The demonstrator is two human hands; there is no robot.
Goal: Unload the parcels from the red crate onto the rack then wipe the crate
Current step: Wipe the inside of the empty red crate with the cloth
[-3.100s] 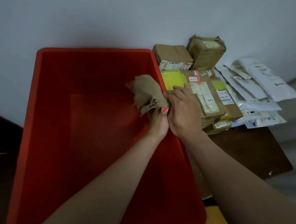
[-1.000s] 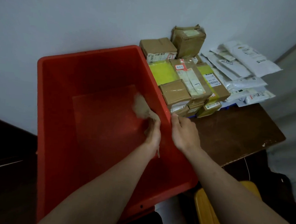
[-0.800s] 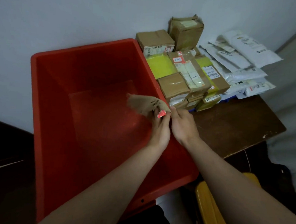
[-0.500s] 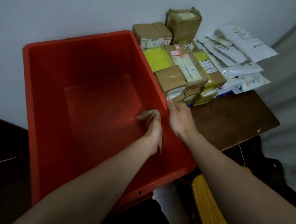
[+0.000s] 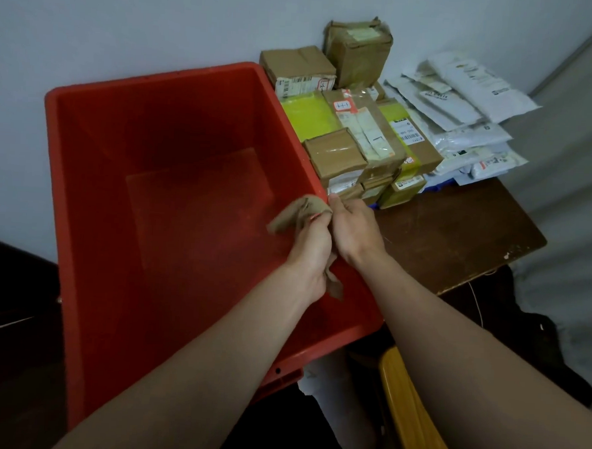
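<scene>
Wiping the empty crate (image 5: 158, 76) at its right wall, the left hand (image 5: 312, 245) is gripping a cloth (image 5: 298, 214) while the right hand (image 5: 353, 224) is holding the rim, parcels (image 5: 354, 141) are lying on the surface (image 5: 458, 239), and the other walls probably come next.

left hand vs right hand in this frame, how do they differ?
Left hand grips the tan cloth; right hand holds no cloth and grips the red crate by its right rim. Left hand sits inside the crate against the right wall; right hand sits at the rim, mostly outside. Shared: both bare, side by side, fingers curled.
</scene>
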